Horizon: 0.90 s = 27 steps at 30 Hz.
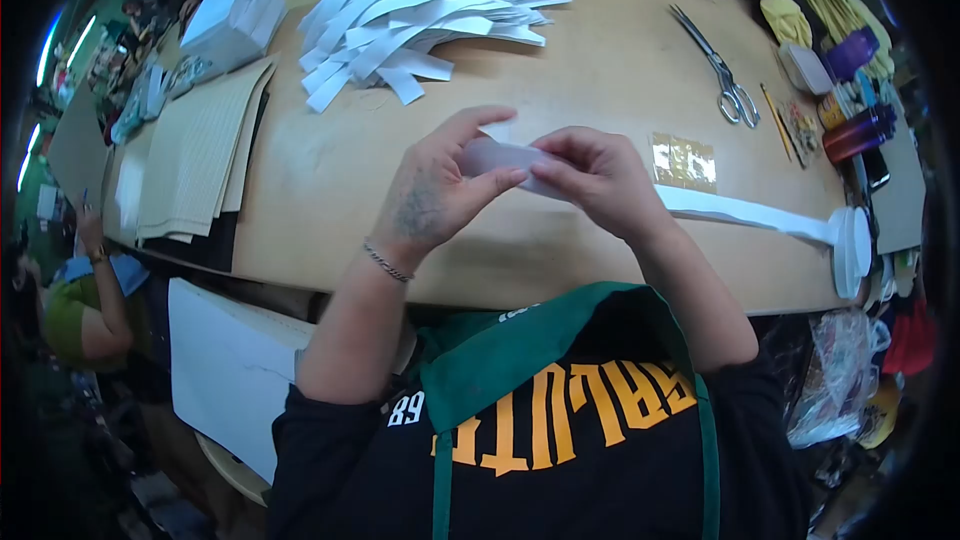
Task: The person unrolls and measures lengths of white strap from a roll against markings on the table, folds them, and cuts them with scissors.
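A short white strip (495, 154) of paper or fabric is held between my two hands above the table. My left hand (440, 172) pinches its left part with the thumb on top, the index finger stretched out beyond. At the strip's right end, my right hand (597, 172) is closed on it with thumb and fingertips. Past my right wrist, a long white band (745, 210) runs over the table to a white roll (851, 252) at the right edge. My right forearm hides whether band and strip join.
A heap of cut white strips (420, 15) lies at the back. Scissors (722, 75), a pencil (775, 115) and a clear tape piece (685, 162) are on the right. Paper patterns (195, 160) and a white block (233, 22) stand left. Another person's arm (100, 275) shows far left.
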{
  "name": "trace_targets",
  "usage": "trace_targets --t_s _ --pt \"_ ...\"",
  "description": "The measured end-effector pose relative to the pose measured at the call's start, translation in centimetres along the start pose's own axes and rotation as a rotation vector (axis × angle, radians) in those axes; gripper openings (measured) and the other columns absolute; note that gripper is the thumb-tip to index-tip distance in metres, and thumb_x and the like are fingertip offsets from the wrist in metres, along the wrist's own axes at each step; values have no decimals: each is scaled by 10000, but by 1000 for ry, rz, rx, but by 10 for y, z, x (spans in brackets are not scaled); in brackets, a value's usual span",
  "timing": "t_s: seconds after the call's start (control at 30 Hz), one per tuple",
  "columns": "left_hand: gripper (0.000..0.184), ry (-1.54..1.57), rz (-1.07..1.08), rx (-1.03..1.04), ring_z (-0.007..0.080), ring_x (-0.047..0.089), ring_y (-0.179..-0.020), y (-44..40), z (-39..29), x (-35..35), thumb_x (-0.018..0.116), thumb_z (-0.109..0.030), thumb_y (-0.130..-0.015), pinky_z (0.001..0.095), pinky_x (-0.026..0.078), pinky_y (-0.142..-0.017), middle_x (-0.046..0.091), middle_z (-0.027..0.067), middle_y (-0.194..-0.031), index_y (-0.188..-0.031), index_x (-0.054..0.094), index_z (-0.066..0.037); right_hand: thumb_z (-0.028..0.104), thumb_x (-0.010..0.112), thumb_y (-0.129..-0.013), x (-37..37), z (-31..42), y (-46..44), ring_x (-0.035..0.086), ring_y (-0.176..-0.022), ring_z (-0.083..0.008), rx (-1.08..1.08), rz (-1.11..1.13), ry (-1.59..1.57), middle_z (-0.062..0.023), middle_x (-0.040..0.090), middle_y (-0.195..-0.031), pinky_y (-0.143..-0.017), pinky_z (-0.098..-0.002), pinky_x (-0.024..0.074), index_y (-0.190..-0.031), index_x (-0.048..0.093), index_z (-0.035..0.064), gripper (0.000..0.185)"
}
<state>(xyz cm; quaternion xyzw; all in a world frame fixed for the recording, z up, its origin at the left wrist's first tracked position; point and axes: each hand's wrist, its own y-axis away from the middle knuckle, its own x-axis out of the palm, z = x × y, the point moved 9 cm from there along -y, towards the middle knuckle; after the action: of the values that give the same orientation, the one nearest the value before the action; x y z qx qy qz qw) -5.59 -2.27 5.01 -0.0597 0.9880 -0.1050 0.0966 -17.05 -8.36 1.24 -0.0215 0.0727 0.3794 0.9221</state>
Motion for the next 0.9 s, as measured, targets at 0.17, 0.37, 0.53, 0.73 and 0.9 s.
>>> trace_targets --t_s 0.17,0.37,0.53,0.73,0.9 --pt "299 643 -245 -267 124 583 -890 20 60 14 650 -19 -813 245 477 -800 609 76 -964 -1086 532 10 135 659 -828 -9 -2 13 592 -785 -102 60 -117 -46 -60 646 -848 -710 -238 480 -974 633 -32 223" --pt "249 614 -234 -193 109 580 -861 22 50 17 637 -30 -826 245 478 -794 614 63 -946 -1055 551 16 101 677 -809 -11 2 20 591 -789 -97 32 -155 -73 -61 645 -861 -713 -226 480 -973 628 -39 221" --pt "196 522 -263 -165 89 563 -822 25 47 16 609 -77 -859 233 462 -767 619 45 -901 -1033 577 10 111 680 -808 -11 1 23 591 -781 -94 45 -159 -37 -59 647 -857 -707 -225 480 -971 629 -43 230" --pt "167 477 -277 -185 78 557 -792 27 47 17 588 -104 -878 231 456 -747 622 30 -867 -1008 593 1 115 680 -808 -11 -3 25 590 -764 -93 79 -168 -26 -58 648 -840 -693 -224 480 -963 635 -43 226" --pt "147 538 -275 -175 76 565 -756 24 53 17 566 -121 -893 223 464 -702 621 26 -846 -978 599 -7 119 674 -813 -10 -5 25 587 -748 -91 74 -158 -33 -55 646 -828 -683 -224 478 -954 636 -42 217"
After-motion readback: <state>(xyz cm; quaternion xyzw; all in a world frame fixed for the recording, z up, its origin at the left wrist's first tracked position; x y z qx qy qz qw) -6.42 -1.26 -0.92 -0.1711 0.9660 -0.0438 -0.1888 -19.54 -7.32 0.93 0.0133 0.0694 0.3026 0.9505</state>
